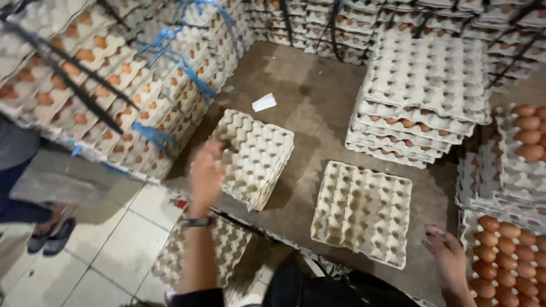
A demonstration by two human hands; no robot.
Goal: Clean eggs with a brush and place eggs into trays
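left hand (206, 173): dark wristband | arm: dark sleeve at elbow | right hand (449, 258): bare

This is an egg storeroom or wholesale depot. Tall stacks of grey pulp-fibre trays filled with brown eggs (108, 85), bound with blue plastic strapping (187, 71) and black bands, wall the room in on the left and along the back. Empty moulded cardboard egg trays (364, 210) lie on a worn brown platform (307, 96) above a pale tiled floor (114, 250).
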